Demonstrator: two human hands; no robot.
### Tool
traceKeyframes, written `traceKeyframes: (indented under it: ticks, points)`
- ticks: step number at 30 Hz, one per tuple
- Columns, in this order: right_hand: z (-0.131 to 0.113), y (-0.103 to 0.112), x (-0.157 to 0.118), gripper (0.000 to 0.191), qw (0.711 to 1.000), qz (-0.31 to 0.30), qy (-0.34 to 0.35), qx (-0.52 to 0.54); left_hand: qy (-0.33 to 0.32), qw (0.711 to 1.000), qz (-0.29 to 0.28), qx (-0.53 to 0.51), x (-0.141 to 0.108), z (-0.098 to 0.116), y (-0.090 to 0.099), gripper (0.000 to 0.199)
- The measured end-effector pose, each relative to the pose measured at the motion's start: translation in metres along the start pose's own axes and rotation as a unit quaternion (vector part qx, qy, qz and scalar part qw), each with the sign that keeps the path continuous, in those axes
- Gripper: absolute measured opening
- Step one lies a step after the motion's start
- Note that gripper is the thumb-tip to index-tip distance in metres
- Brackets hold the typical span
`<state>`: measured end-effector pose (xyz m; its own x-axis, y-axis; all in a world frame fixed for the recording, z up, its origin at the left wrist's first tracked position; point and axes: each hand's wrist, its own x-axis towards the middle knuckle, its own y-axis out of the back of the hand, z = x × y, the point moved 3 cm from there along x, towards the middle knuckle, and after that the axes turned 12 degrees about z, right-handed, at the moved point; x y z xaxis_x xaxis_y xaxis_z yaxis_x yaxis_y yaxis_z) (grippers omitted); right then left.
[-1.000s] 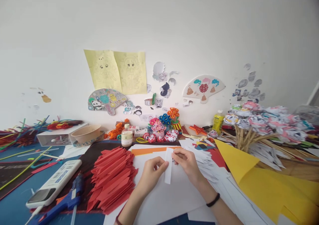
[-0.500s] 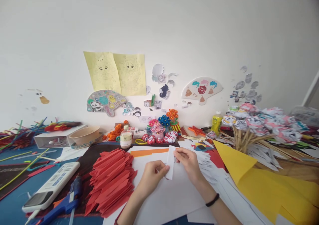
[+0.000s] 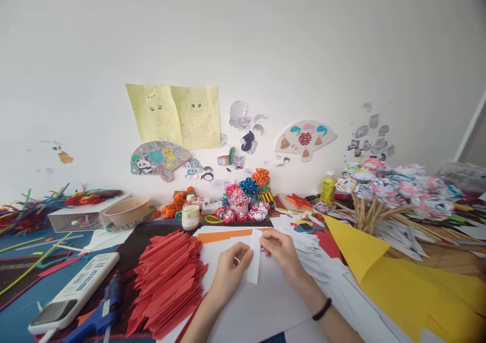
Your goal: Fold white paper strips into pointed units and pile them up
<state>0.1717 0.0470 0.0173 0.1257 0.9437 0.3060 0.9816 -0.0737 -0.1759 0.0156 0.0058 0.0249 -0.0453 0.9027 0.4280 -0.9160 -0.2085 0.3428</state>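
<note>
Two hands, left (image 3: 232, 271) and right (image 3: 279, 252), pinching one white paper strip (image 3: 254, 262) above white sheets (image 3: 261, 310).

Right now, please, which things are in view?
Paper strip: one, white, centre
Red papers: many, red, left
White sheets: several, white, centre
Yellow paper: count unclear, yellow, right
Glue gun: one, blue, front left
Corded device: one, white, left
Bowl: one, beige, back left
Box: one, white, back left
Pipe cleaners: many, mixed, far left
Bottles: two, cream, yellow, back
Paper flowers: many, mixed, back right
Small flowers: several, mixed, back centre
Cutouts: many, mixed, wall
Drawings: two, yellow, wall
Fans: two, patterned, wall
Left hand: one, bare, on strip
Right hand: one, bare, on strip
</note>
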Motion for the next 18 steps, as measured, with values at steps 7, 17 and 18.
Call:
traceKeyframes:
  ticks: [7, 17, 18]
  points:
    - [0.003, -0.013, -0.0102, 0.02, 0.999, -0.049, 0.024, -0.007, 0.009, 0.999, 0.032, -0.036, 0.0033, -0.0051, 0.0022, 0.03]
    - [0.0034, -0.0122, -0.0105, 0.022, 0.999, -0.036, 0.019, 0.026, 0.034, 0.996, 0.026, -0.075, 0.0022, -0.0065, -0.0046, 0.032]
    - [0.0038, -0.0129, -0.0104, 0.023, 0.999, -0.045, 0.013, 0.028, 0.032, 0.996, 0.029, -0.072, 0.0021, -0.0069, -0.004, 0.031]
